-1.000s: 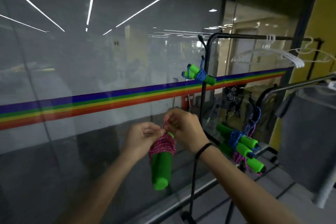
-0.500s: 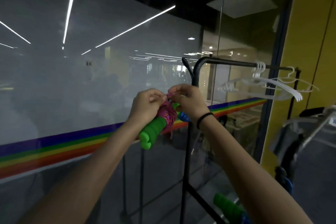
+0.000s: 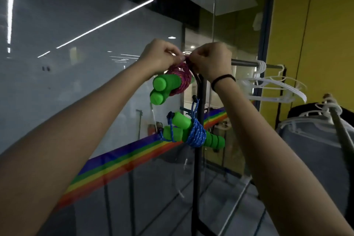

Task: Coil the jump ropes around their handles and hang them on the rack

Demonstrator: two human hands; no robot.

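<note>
2 hands [image 3: 160, 57] [image 3: 211, 61] pinch rope [image 3: 182, 75], rack [image 3: 199, 90] corner.

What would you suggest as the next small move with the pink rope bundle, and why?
Probably hook its top rope over the corner of the rack: the left hand and right hand both pinch the pink rope bundle right at that corner, and the blue rope bundle already hangs on the post below.
</note>
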